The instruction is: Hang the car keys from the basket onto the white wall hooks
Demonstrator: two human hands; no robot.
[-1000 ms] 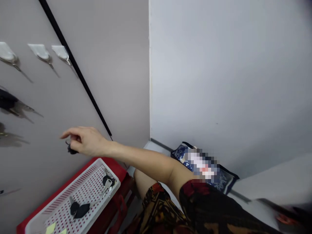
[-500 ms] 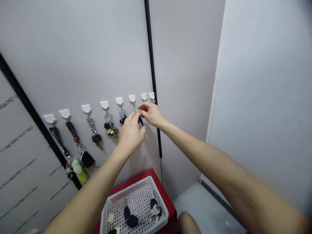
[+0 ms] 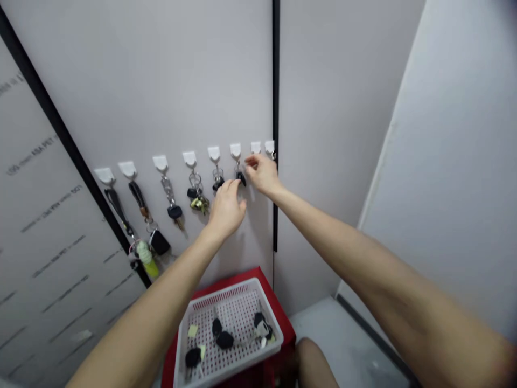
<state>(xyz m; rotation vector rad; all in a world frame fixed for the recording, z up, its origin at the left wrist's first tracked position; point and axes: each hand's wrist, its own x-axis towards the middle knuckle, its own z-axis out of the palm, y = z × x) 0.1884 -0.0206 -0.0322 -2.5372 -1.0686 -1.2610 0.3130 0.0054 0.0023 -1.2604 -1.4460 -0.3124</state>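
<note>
Near the centre of the frame, a black key (image 3: 241, 178) hangs beneath the sixth white hook (image 3: 235, 150) from the left, between the two hands. The left hand (image 3: 226, 209) has its fingertips at the key's lower edge, its thumb standing wide of the fingers; contact with the key cannot be told. The right hand (image 3: 262, 173) is just to the right, fingers bent and drawn narrow; whether they pinch anything cannot be told. Its knuckles overlap the lower part of the seventh hook (image 3: 256, 146), with a black strip (image 3: 276, 81) running close by on the right. Grey panel (image 3: 181, 81) stretches from the hook row to the top edge. Toward the left, key bunches (image 3: 197, 203) hang lower. At bottom centre, well below the hands, a white basket (image 3: 271, 312) holds more keys (image 3: 224, 340), its rim inside the red surface's (image 3: 285, 323) edges.
</note>
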